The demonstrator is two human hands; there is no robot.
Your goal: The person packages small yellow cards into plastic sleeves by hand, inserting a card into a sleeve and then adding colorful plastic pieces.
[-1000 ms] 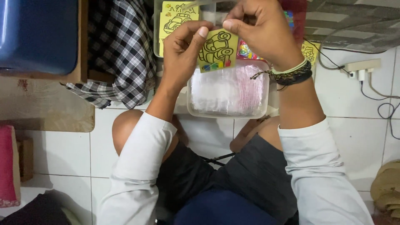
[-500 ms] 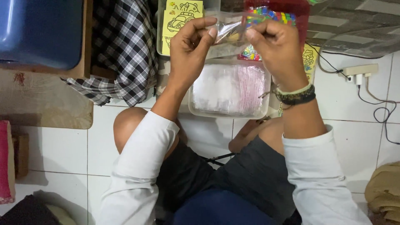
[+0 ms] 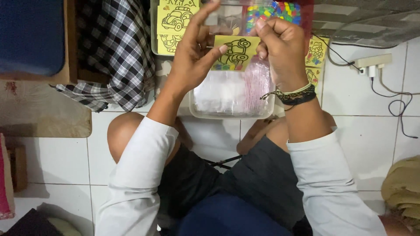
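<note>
My left hand [image 3: 192, 48] and my right hand [image 3: 282, 46] are raised together over a clear plastic tub [image 3: 232, 112] that holds a stack of clear plastic sleeves [image 3: 232, 94]. Between the fingertips of both hands is a small yellow card [image 3: 236, 52] with a black car outline and coloured dots along its lower edge. A thin clear sleeve [image 3: 221, 19] sits above the card between my fingers. My right wrist wears several braided bracelets [image 3: 293, 94].
A tray with more yellow car cards [image 3: 173, 22] lies behind my left hand. A red packet of coloured pieces [image 3: 280, 11] sits behind my right hand. A checked cloth [image 3: 118, 52] lies at left, a power strip with cables [image 3: 372, 63] at right, on white floor tiles [image 3: 367, 140].
Half a second ago my hands held a clear sleeve in front of the card. Now the yellow card shows plainly below the sleeve, and both hands sit slightly lower and further left.
</note>
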